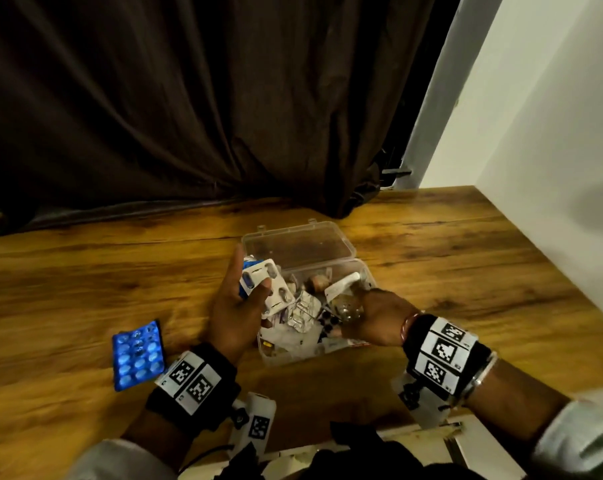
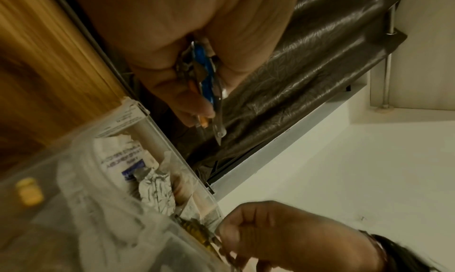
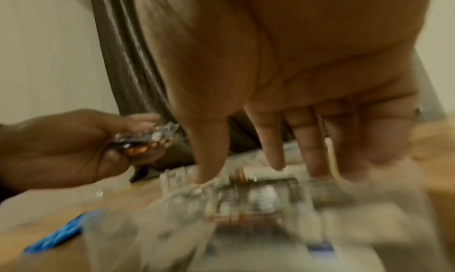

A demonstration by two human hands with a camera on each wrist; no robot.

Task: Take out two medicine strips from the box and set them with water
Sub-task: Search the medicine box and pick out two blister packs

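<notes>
A clear plastic box [image 1: 358, 268] lies open on the wooden table, its lid [image 1: 300, 244] folded back. It is full of mixed medicine strips, foil and papers. My left hand [image 1: 248, 292] hovers over the box's left edge and grips a small stack of strips [image 1: 275, 285], thumb on top; the stack [image 2: 206, 81] also shows edge-on in the left wrist view. My right hand [image 1: 362, 317] reaches into the right side of the box, with its fingers [image 3: 275, 159] pointing down among the contents. Motion blur hides whether they hold anything. A blue blister strip [image 1: 139, 355] lies on the table left of the box.
A dark brown curtain [image 1: 189, 98] hangs along the table's far edge. A white wall [image 1: 552, 168] borders the table on the right. The table's front edge [image 1: 414, 431] runs just below my wrists.
</notes>
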